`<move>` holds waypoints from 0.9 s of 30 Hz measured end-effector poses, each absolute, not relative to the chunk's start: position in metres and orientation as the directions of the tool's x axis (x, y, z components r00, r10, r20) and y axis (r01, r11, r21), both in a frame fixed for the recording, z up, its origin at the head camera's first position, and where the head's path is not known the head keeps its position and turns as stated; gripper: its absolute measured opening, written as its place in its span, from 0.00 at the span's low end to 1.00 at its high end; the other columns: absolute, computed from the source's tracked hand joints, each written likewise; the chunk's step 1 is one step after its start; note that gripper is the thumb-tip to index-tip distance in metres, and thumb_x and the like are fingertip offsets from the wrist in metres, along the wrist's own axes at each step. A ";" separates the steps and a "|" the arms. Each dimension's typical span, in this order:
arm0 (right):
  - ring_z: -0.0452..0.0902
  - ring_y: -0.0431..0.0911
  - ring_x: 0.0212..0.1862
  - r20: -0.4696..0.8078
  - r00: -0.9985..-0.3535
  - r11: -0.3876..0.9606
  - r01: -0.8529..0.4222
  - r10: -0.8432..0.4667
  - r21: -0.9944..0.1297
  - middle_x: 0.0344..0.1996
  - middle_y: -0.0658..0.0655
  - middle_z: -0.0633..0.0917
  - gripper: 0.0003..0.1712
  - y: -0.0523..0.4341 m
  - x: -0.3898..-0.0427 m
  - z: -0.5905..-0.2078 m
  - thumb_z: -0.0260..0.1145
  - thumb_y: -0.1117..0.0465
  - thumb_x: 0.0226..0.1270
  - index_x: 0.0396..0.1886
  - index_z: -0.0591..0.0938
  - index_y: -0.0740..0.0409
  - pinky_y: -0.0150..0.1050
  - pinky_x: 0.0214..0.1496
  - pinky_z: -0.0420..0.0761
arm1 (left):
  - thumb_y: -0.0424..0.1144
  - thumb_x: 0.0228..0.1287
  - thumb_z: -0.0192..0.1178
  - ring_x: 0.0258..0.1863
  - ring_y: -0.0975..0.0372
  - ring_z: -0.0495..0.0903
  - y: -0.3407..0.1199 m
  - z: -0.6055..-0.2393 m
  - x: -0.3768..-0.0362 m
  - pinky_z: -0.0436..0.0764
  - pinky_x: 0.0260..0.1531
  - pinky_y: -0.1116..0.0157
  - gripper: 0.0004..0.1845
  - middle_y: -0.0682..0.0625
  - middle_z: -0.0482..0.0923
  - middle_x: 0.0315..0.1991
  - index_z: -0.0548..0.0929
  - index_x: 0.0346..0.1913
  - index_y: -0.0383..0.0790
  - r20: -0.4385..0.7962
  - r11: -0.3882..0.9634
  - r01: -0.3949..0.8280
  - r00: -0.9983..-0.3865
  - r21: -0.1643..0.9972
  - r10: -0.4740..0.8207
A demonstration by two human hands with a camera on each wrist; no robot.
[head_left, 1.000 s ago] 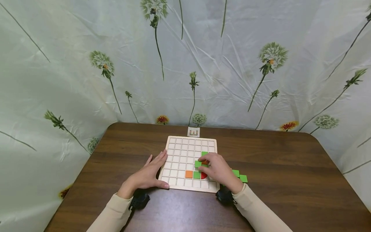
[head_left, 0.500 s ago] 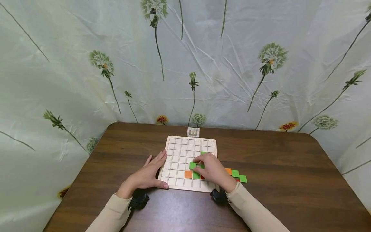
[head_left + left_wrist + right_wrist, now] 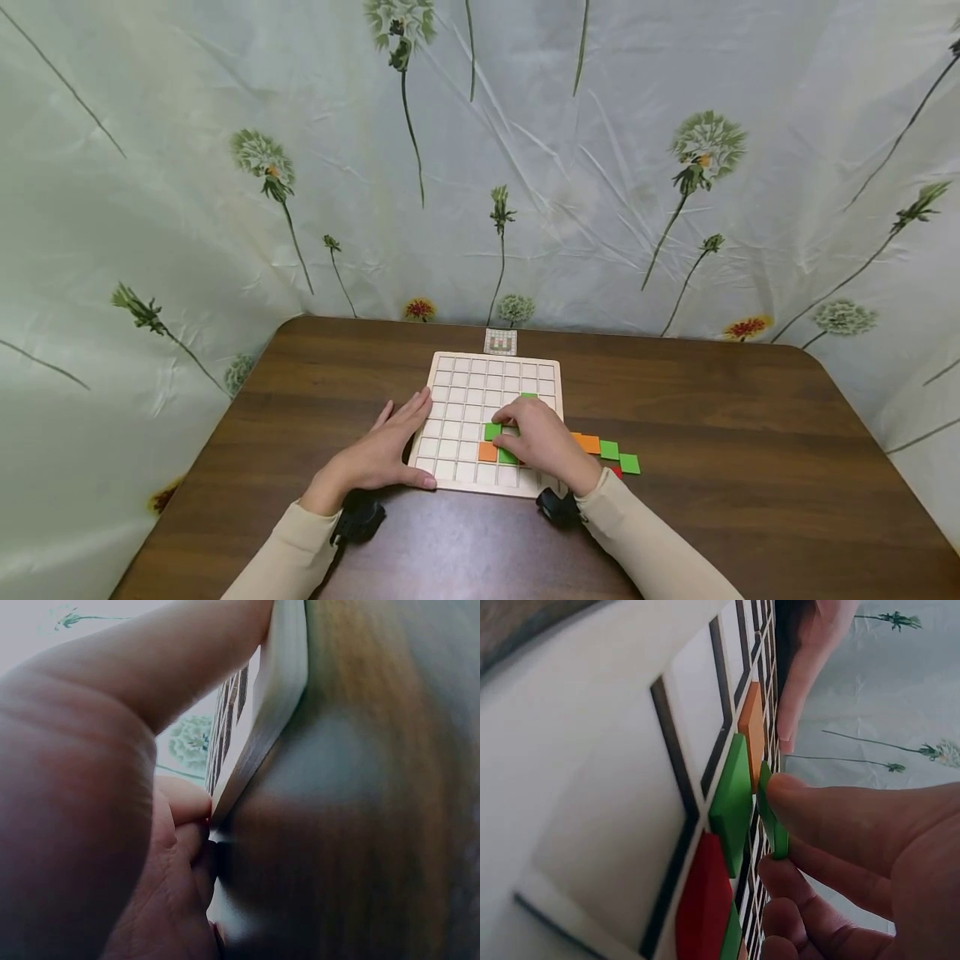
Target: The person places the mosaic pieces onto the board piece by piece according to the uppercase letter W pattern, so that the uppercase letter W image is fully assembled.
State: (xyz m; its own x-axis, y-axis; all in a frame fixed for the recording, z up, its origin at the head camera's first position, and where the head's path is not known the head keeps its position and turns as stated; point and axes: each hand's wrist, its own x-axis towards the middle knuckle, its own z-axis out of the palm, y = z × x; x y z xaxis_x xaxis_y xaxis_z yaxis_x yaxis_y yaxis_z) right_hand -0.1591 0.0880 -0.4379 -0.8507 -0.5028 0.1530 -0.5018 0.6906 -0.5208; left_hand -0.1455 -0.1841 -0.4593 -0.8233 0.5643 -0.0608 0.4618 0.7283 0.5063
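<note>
A pale wooden grid board (image 3: 453,392) lies on the table. My left hand (image 3: 382,450) rests against its left side, fingers spread and straight, thumb at the near left corner. Over the board, my right hand (image 3: 543,442) pinches a green square tile (image 3: 774,821) between thumb and fingers. That tile is just behind an orange tile (image 3: 487,452) on the grid. Beside the orange one sits another green tile (image 3: 733,802), then a red piece (image 3: 705,900). One more green tile (image 3: 528,395) peeks out behind the right hand, which hides other pieces.
Right of the board are loose orange (image 3: 590,443) and green (image 3: 629,464) tiles, with a red piece (image 3: 617,471) partly behind the right wrist. A small printed pattern card (image 3: 500,342) lies beyond the board's far edge. A flowered curtain (image 3: 600,167) hangs behind the table (image 3: 712,417).
My right hand has moved left over the board with the green tile, from beside the red piece to behind the orange tile. The left hand stays where it was.
</note>
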 end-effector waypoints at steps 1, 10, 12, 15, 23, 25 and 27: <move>0.73 0.41 0.34 0.157 -0.849 0.689 -0.506 -0.505 -0.518 0.32 0.50 0.84 0.12 0.088 -0.159 -0.438 0.71 0.59 0.53 0.38 0.86 0.57 0.37 0.39 0.74 | 0.69 0.41 0.63 0.72 0.57 0.37 -0.184 -0.460 -0.145 0.36 0.66 0.48 0.64 0.47 0.35 0.74 0.44 0.72 0.36 -0.057 0.728 0.463 -0.824 0.506 0.564; 0.73 0.42 0.36 0.144 -0.845 0.693 -0.510 -0.515 -0.510 0.33 0.51 0.84 0.12 0.084 -0.160 -0.437 0.70 0.59 0.53 0.38 0.86 0.56 0.37 0.40 0.74 | 0.68 0.41 0.65 0.72 0.57 0.38 -0.184 -0.459 -0.146 0.35 0.66 0.48 0.63 0.47 0.36 0.74 0.45 0.72 0.36 -0.043 0.723 0.465 -0.826 0.510 0.561; 0.73 0.42 0.36 0.147 -0.843 0.693 -0.514 -0.518 -0.505 0.33 0.51 0.84 0.12 0.084 -0.160 -0.438 0.70 0.59 0.53 0.38 0.86 0.57 0.37 0.40 0.74 | 0.69 0.41 0.64 0.72 0.57 0.38 -0.183 -0.459 -0.146 0.36 0.66 0.48 0.63 0.47 0.36 0.74 0.45 0.72 0.36 -0.045 0.724 0.466 -0.825 0.509 0.563; 0.73 0.42 0.36 0.152 -0.844 0.698 -0.515 -0.514 -0.499 0.32 0.50 0.83 0.12 0.084 -0.160 -0.438 0.70 0.58 0.53 0.37 0.86 0.57 0.36 0.40 0.74 | 0.70 0.41 0.63 0.72 0.57 0.38 -0.182 -0.459 -0.146 0.36 0.66 0.48 0.64 0.47 0.36 0.74 0.45 0.72 0.36 -0.048 0.724 0.464 -0.825 0.510 0.563; 0.72 0.41 0.35 0.160 -0.859 0.699 -0.492 -0.486 -0.520 0.32 0.49 0.81 0.13 0.091 -0.158 -0.439 0.71 0.58 0.53 0.39 0.85 0.56 0.36 0.39 0.74 | 0.69 0.40 0.64 0.72 0.56 0.38 -0.183 -0.459 -0.145 0.35 0.66 0.48 0.64 0.47 0.36 0.74 0.45 0.72 0.36 -0.055 0.723 0.457 -0.826 0.518 0.561; 0.73 0.41 0.35 0.159 -0.865 0.694 -0.481 -0.476 -0.536 0.32 0.48 0.81 0.13 0.095 -0.157 -0.438 0.70 0.58 0.53 0.40 0.85 0.56 0.36 0.38 0.74 | 0.69 0.41 0.64 0.72 0.56 0.38 -0.183 -0.459 -0.145 0.35 0.66 0.48 0.64 0.47 0.36 0.74 0.45 0.72 0.36 -0.051 0.722 0.460 -0.826 0.516 0.562; 0.73 0.42 0.35 0.150 -0.871 0.694 -0.466 -0.467 -0.549 0.32 0.48 0.81 0.13 0.099 -0.156 -0.436 0.70 0.58 0.54 0.40 0.85 0.55 0.37 0.38 0.74 | 0.69 0.41 0.64 0.72 0.56 0.38 -0.183 -0.459 -0.145 0.35 0.66 0.48 0.64 0.47 0.36 0.74 0.45 0.72 0.36 -0.051 0.721 0.461 -0.825 0.517 0.563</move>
State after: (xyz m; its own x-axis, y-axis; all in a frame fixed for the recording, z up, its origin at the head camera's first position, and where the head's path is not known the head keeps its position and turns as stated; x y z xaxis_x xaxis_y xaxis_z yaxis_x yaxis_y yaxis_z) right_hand -0.1560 0.0987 -0.4362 -0.8715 -0.4669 0.1502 -0.4663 0.6936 -0.5490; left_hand -0.1449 -0.1829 -0.4595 -0.8246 0.5634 -0.0515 0.4606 0.7214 0.5172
